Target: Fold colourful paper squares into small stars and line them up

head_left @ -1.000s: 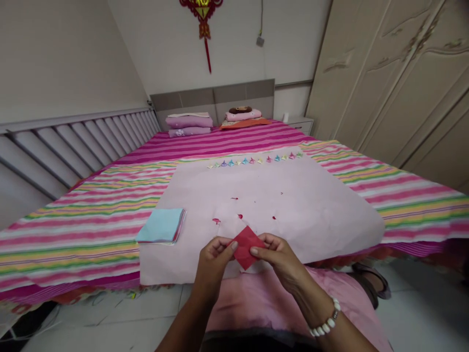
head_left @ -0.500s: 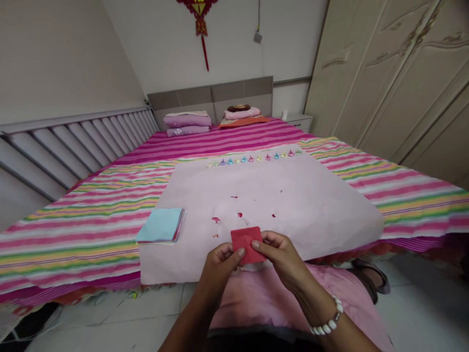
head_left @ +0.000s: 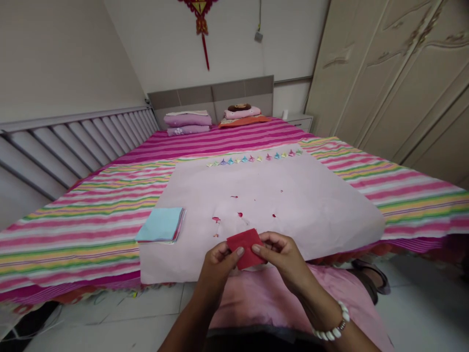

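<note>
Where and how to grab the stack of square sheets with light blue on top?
Probably by the right edge of the paper stack, from its right, thumb on top: it lies flat, and slightly fanned layers show along that edge. The left hand is nearer, but holds the red square of paper.

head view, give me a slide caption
Left hand and right hand hold a red square, with a row of small pastel shapes lined up beyond.
</note>
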Available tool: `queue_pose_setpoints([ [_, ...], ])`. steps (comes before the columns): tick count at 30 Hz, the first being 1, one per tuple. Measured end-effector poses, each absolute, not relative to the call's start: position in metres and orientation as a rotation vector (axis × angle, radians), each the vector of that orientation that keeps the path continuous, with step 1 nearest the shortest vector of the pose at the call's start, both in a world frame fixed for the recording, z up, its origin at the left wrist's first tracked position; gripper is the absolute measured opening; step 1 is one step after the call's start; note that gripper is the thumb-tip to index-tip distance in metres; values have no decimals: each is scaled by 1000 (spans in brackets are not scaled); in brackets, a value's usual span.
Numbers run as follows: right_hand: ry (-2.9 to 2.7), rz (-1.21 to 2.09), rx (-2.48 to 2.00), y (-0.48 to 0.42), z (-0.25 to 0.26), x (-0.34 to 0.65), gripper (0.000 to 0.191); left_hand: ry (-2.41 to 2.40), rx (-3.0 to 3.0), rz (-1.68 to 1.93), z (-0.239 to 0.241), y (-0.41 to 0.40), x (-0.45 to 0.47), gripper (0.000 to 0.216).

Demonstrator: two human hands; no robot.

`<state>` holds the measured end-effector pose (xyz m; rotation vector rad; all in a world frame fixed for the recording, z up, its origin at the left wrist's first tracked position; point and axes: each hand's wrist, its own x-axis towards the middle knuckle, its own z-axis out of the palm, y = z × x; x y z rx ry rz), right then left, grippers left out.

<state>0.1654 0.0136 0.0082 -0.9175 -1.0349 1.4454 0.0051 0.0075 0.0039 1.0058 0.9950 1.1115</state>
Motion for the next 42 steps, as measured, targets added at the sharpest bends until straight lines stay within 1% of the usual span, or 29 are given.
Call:
queue_pose_setpoints([
  [2, -1049, 1423, -937, 14, 8, 167, 22, 987, 1023, 1131, 3, 8, 4, 33],
  [5, -1080, 1396, -939, 14, 9, 168, 22, 999, 1096, 1221, 3, 10, 1, 57],
  [6, -1098, 1376, -943, 14, 9, 169, 23, 1013, 1149, 1262, 4, 10, 0, 62],
  [7, -1117, 1349, -954, 14, 9, 169, 23, 1026, 1215, 1295, 5, 10, -2, 62],
  [8, -1139, 1322, -970, 14, 9, 169, 24, 1035, 1287, 1310, 6, 10, -3, 58],
  [11, -1200, 1250, -1022, 12, 9, 170, 24, 1074, 1459, 1277, 10, 9, -7, 34],
  [13, -1223, 1221, -1026, 11, 9, 171, 22, 1100, 1538, 1263, 13, 8, -9, 23],
  [17, -1214, 1255, -979, 9, 10, 172, 21, 1080, 1597, 1310, 16, 6, -10, 13],
  [21, -1141, 1432, -911, 8, 8, 171, 25, 1028, 1496, 1364, 17, 3, -7, 13],
  [24, -1150, 1511, -885, 6, 4, 168, 22, 1010, 1456, 1349, 17, 2, -5, 14],
  [28, -1152, 1454, -910, 7, 1, 164, 19, 1044, 1591, 1337, 19, 3, -7, 13],
  [32, -1145, 1371, -948, 8, 0, 163, 20, 1033, 1801, 1347, 24, 3, -9, 15],
  [36, -1151, 1312, -957, 8, 2, 162, 21, 1061, 1885, 1327, 26, 4, -10, 11],
  [40, -1169, 1269, -943, 7, 3, 162, 18, 1059, 1867, 1393, 26, 5, -8, 21],
  [42, -1164, 1281, -939, 7, 3, 161, 18, 1070, 1888, 1392, 26, 6, -7, 20],
])
